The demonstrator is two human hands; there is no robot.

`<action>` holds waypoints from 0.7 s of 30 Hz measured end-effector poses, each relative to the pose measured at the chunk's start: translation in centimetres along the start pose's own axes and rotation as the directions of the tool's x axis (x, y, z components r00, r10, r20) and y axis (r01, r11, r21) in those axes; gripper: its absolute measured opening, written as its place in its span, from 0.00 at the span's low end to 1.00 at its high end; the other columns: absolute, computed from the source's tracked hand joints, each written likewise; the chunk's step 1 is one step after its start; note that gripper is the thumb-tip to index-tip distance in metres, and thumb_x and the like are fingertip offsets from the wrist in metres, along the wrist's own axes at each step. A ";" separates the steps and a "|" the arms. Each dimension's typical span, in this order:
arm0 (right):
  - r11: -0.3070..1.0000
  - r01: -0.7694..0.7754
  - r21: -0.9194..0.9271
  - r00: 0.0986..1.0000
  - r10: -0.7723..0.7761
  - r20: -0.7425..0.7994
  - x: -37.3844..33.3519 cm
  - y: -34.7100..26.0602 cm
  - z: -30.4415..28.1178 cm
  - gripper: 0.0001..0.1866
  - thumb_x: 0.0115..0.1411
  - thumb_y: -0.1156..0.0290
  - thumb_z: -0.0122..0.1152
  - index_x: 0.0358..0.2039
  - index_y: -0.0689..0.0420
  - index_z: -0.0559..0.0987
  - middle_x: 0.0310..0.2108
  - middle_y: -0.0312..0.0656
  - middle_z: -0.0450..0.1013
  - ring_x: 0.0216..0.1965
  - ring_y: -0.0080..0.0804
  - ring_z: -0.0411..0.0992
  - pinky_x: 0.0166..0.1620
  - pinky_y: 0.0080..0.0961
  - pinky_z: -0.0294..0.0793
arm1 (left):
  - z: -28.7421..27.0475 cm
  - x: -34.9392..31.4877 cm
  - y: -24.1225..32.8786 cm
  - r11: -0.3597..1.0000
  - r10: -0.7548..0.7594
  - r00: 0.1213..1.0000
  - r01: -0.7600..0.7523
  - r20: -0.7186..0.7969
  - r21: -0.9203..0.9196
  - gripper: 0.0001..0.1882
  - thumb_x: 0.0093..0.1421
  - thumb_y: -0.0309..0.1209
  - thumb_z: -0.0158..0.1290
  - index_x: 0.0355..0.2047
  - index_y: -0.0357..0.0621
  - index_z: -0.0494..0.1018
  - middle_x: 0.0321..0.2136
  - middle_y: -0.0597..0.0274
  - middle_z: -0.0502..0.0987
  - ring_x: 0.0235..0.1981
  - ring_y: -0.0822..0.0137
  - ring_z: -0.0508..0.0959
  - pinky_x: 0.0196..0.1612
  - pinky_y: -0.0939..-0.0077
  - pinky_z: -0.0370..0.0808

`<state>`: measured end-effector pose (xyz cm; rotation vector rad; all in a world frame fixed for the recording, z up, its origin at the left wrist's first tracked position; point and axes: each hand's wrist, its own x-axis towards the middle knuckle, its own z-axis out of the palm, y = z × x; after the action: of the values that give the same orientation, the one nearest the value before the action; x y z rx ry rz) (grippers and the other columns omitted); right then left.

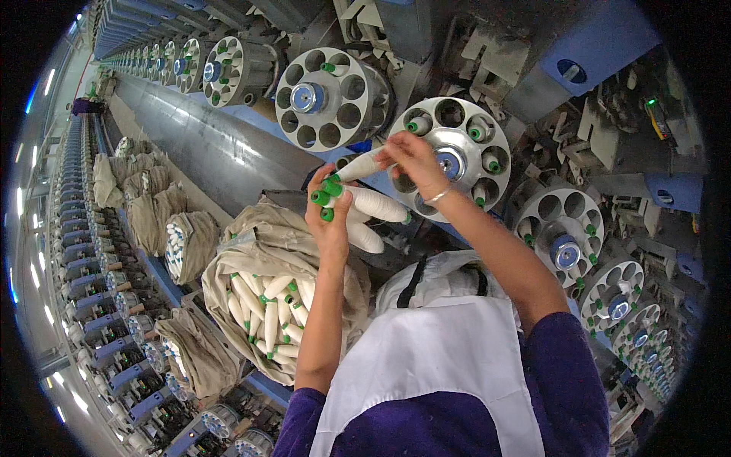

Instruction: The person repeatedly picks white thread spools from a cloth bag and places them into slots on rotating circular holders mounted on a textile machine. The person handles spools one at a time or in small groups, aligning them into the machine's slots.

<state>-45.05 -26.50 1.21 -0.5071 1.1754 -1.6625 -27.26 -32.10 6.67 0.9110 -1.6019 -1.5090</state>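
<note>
My left hand (pixel 327 217) is closed round several yarn bobbins (pixel 381 204), white cones with green tube ends gathered near my thumb. Above them, the fingers of my right hand (pixel 415 164) grip another white bobbin (pixel 360 167) by its far end, while its green end lies near my left fingers. Just behind my right hand stands a round bobbin magazine (pixel 451 137) with a blue hub. Green-tipped bobbins sit in several of its holes, and my hand and forearm hide part of it.
Left of my left forearm, a beige cloth sack (pixel 259 228) holds many green-ended bobbins (pixel 270 324). A second magazine (pixel 308 72) stands behind, and more run along the machine to the right (pixel 563 251). A metal surface (pixel 183 114) stretches away at far left, with smaller sacks (pixel 190 244) beside it.
</note>
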 end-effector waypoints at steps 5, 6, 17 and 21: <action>0.946 0.092 0.310 0.990 -0.055 -0.128 -3.6 -4.6 -4.6 0.05 0.66 0.70 0.51 0.40 0.57 0.71 0.26 0.34 0.67 0.27 0.21 0.66 0.29 0.17 0.66 | -1.4 -0.3 1.7 0.970 -0.029 0.990 -0.006 -0.141 -0.241 0.13 0.59 0.30 0.56 0.43 0.39 0.69 0.40 0.52 0.77 0.39 0.63 0.77 0.47 0.68 0.73; 0.933 0.122 0.338 0.991 -0.099 -0.086 -4.4 -5.7 -5.0 0.05 0.66 0.70 0.50 0.40 0.57 0.70 0.25 0.34 0.67 0.26 0.21 0.65 0.29 0.17 0.66 | -2.2 -0.5 2.1 0.968 -0.063 0.981 0.015 -0.182 -0.252 0.12 0.60 0.29 0.56 0.42 0.39 0.69 0.40 0.51 0.78 0.39 0.62 0.77 0.46 0.67 0.74; 0.638 0.451 -0.625 0.872 -0.167 0.459 -7.5 -4.2 5.1 0.22 0.60 0.61 0.57 0.50 0.60 0.68 0.40 0.50 0.72 0.43 0.41 0.73 0.49 0.31 0.70 | -3.6 -2.1 4.8 0.923 -0.248 0.929 0.141 -0.274 -0.359 0.13 0.59 0.31 0.57 0.41 0.40 0.67 0.37 0.48 0.78 0.38 0.60 0.77 0.45 0.63 0.76; 0.721 0.284 -0.632 0.881 0.063 0.468 -7.5 -2.0 5.2 0.24 0.61 0.49 0.53 0.41 0.61 0.72 0.29 0.53 0.74 0.35 0.46 0.75 0.41 0.36 0.72 | -4.7 -2.7 7.0 0.926 -0.246 0.881 0.090 -0.403 -0.368 0.14 0.60 0.30 0.56 0.43 0.40 0.66 0.38 0.52 0.76 0.39 0.60 0.77 0.46 0.61 0.76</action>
<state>-38.92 -22.12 6.72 -1.3980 1.3854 -1.0394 -21.92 -31.56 13.70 1.1200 -0.9161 -1.4982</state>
